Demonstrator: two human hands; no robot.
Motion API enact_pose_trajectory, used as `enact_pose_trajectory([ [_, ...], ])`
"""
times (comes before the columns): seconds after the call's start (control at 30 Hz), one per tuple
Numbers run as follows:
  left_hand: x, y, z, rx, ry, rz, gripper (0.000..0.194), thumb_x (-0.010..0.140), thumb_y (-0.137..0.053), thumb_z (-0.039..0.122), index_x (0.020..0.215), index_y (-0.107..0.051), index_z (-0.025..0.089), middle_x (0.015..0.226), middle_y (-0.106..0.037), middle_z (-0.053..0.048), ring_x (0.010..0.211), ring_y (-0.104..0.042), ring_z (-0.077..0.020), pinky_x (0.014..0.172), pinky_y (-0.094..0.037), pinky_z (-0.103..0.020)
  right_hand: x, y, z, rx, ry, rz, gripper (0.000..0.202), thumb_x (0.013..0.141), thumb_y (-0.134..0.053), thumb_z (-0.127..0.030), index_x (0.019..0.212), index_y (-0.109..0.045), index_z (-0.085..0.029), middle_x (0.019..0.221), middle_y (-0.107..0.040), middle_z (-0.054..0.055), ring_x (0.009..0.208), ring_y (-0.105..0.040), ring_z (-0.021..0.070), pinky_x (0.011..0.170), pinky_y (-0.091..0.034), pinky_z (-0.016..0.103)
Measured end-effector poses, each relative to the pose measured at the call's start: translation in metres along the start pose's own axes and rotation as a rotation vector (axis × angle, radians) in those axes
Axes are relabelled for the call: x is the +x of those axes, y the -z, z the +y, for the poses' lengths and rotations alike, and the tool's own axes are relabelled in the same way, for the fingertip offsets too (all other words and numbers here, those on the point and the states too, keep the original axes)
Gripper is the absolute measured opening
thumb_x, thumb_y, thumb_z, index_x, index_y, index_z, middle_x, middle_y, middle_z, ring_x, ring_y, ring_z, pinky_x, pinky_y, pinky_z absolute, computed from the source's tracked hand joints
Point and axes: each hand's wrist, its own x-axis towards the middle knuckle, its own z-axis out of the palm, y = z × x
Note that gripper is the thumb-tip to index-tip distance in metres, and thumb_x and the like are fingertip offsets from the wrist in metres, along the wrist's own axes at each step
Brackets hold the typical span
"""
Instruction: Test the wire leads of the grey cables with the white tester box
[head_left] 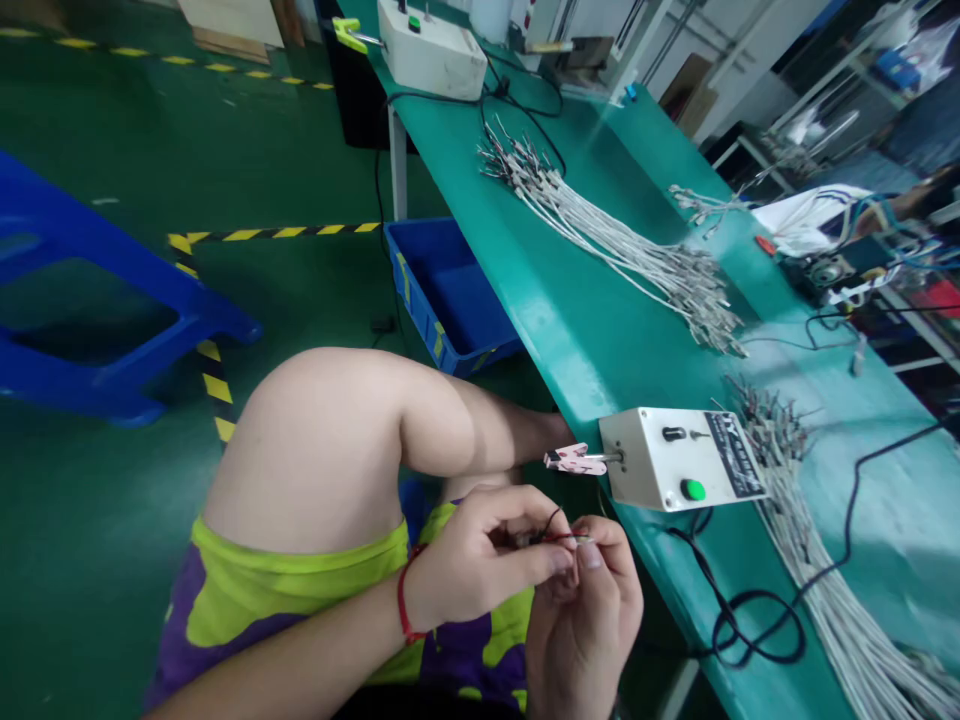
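Above my lap, my left hand (491, 560), with a red cord at the wrist, pinches thin dark and red wires (556, 538) between thumb and fingers. My right hand (592, 610) meets it from the right, thumb and forefinger closed on the other end of the wires. Their ends are partly covered by the fingertips and too small to make out. Just beyond, at the table edge, a white box (667, 460) with a green button has a rod with a pink spotted clip (576, 459) sticking out toward me.
The green table (540, 290) carries bundles of white cables (622, 240) and a second bundle (817, 580). A black cord (757, 625) loops near the box. Another white box (431, 50) with a yellow clip stands at the far end. A blue bin (416, 290) and blue stool (90, 290) are on the floor.
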Motion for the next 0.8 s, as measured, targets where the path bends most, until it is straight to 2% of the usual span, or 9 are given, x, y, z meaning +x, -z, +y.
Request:
enact_pose_trajectory([
  [0.13, 0.000, 0.004, -0.004, -0.058, 0.030, -0.106, 0.010, 0.092, -0.078, 0.024, 0.089, -0.079, 0.014, 0.072, -0.072, -0.003, 0.059, -0.053, -0.0118, 0.056, -0.040, -0.023, 0.010, 0.002, -0.002, -0.048, -0.077, -0.038, 0.025, 0.084, -0.085, -0.037, 0.080, -0.067, -0.020, 0.072, -0.056, -0.004, 0.063, -0.050, 0.0093, 0.058, -0.046, 0.017],
  [0.23, -0.001, 0.009, -0.003, -0.003, 0.000, -0.097, 0.011, 0.090, -0.079, 0.022, 0.086, -0.082, 0.013, 0.071, -0.075, -0.006, 0.058, -0.055, -0.0130, 0.055, -0.039, -0.024, 0.013, 0.009, -0.004, -0.137, -0.068, -0.110, 0.022, 0.086, -0.084, -0.035, 0.084, -0.069, -0.020, 0.077, -0.059, -0.003, 0.065, -0.052, 0.0097, 0.058, -0.045, 0.018],
  [0.3, -0.003, 0.011, -0.002, 0.015, -0.006, -0.054, 0.014, 0.091, -0.079, 0.024, 0.085, -0.084, 0.013, 0.074, -0.079, -0.009, 0.057, -0.058, -0.0143, 0.055, -0.039, -0.025, 0.011, 0.014, -0.003, -0.210, 0.027, -0.105, 0.015, 0.089, -0.084, -0.032, 0.092, -0.073, -0.021, 0.082, -0.064, -0.002, 0.065, -0.054, 0.0094, 0.058, -0.045, 0.019],
  [0.37, -0.004, 0.013, -0.001, 0.024, -0.013, -0.011, 0.017, 0.094, -0.078, 0.026, 0.085, -0.085, 0.012, 0.075, -0.080, -0.010, 0.057, -0.058, -0.0147, 0.054, -0.039, -0.026, 0.007, 0.018, 0.000, -0.274, 0.183, -0.058, 0.012, 0.092, -0.082, -0.028, 0.101, -0.076, -0.022, 0.087, -0.068, -0.001, 0.069, -0.059, 0.0104, 0.061, -0.049, 0.020],
  [0.47, -0.005, 0.014, 0.000, 0.075, -0.042, 0.047, 0.017, 0.095, -0.078, 0.026, 0.086, -0.085, 0.014, 0.071, -0.077, -0.007, 0.058, -0.057, -0.0140, 0.055, -0.039, -0.026, 0.001, 0.021, 0.007, -0.345, 0.365, -0.032, 0.019, 0.090, -0.083, -0.024, 0.108, -0.078, -0.022, 0.093, -0.073, 0.001, 0.076, -0.066, 0.0121, 0.065, -0.052, 0.020],
  [0.7, -0.004, 0.016, -0.002, 0.171, -0.080, 0.098, 0.016, 0.093, -0.078, 0.026, 0.085, -0.084, 0.014, 0.068, -0.072, -0.005, 0.059, -0.055, -0.0139, 0.056, -0.037, -0.027, 0.004, 0.021, 0.015, -0.390, 0.454, -0.047, 0.015, 0.085, -0.088, -0.019, 0.098, -0.080, -0.020, 0.089, -0.076, 0.002, 0.074, -0.067, 0.0133, 0.061, -0.053, 0.020],
  [0.8, -0.003, 0.016, -0.003, 0.163, -0.080, 0.110, 0.015, 0.093, -0.078, 0.026, 0.085, -0.084, 0.014, 0.067, -0.071, -0.004, 0.056, -0.051, -0.0125, 0.054, -0.035, -0.027, 0.008, 0.018, 0.012, -0.358, 0.415, -0.078, 0.014, 0.086, -0.086, -0.020, 0.099, -0.080, -0.020, 0.089, -0.075, 0.002, 0.077, -0.067, 0.0135, 0.060, -0.050, 0.019],
])
